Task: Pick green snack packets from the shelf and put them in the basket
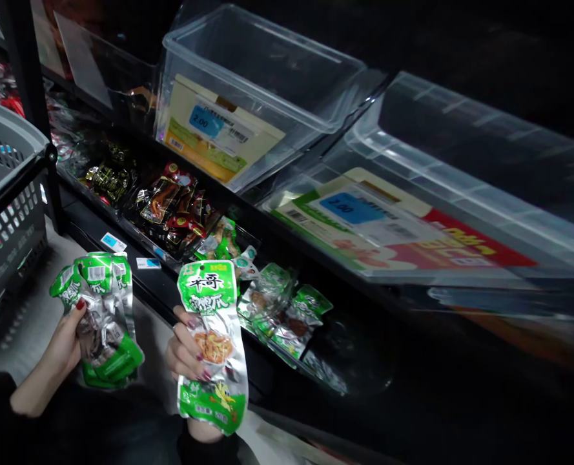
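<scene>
My left hand [61, 345] grips a bunch of green and silver snack packets [105, 323], thumb across the front, backs with barcodes facing me. In my right hand [186, 352] is a single green and silver snack packet [214, 284], front side up, with black lettering and a picture of food on it. Its fingers wrap over the left edge of the packet. Just beyond it, more green snack packets [310, 307] lie in a low clear bin on the bottom shelf.
A grey shopping basket [10, 213] stands at the left. Dark red and black packets [170, 203] fill the neighbouring bin. Above are clear plastic bins [267, 58] with blue price tags [206, 121]. Small price labels [113, 243] line the black shelf edge.
</scene>
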`<state>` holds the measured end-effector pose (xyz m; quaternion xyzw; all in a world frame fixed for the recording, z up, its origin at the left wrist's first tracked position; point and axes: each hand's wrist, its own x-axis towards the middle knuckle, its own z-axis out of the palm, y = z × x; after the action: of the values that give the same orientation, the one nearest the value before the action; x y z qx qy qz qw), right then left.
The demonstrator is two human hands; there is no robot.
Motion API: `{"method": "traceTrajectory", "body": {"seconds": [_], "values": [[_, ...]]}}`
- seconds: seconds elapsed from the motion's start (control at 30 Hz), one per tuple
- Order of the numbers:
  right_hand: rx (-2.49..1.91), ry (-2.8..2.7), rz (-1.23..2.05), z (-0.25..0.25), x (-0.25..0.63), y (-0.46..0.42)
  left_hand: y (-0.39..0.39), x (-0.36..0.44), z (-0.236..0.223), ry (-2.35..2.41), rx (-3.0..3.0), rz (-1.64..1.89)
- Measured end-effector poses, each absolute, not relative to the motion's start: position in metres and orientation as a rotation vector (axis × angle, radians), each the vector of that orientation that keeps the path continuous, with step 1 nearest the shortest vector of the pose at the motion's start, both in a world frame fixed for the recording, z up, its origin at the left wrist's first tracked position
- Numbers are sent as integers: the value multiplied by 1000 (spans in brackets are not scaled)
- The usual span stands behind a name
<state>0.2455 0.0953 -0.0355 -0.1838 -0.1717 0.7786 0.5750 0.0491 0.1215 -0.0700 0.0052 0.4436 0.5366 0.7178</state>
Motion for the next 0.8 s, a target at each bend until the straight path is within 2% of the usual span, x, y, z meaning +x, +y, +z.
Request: {"method": "traceTrajectory", "body": {"seconds": [0.13,0.27,0.33,0.43,0.53,0.8], "values": [[-1026,-632,1356,-25,237,97,123,48,-70,1011,33,1187],[-1526,-951,588,-13,232,83,123,50,-74,1083,125,1257],[-1671,-1270,99,-10,221,71,121,53,-78,1147,208,1282],[-1682,-1704,-322,-14,191,58,118,58,-84,1209,313,1255],[-1650,-1877,-337,-29,160,59,115,61,-87,1250,446,1224],[-1623,-1851,299,-43,160,72,114,65,-84,1124,470,1259]]}}
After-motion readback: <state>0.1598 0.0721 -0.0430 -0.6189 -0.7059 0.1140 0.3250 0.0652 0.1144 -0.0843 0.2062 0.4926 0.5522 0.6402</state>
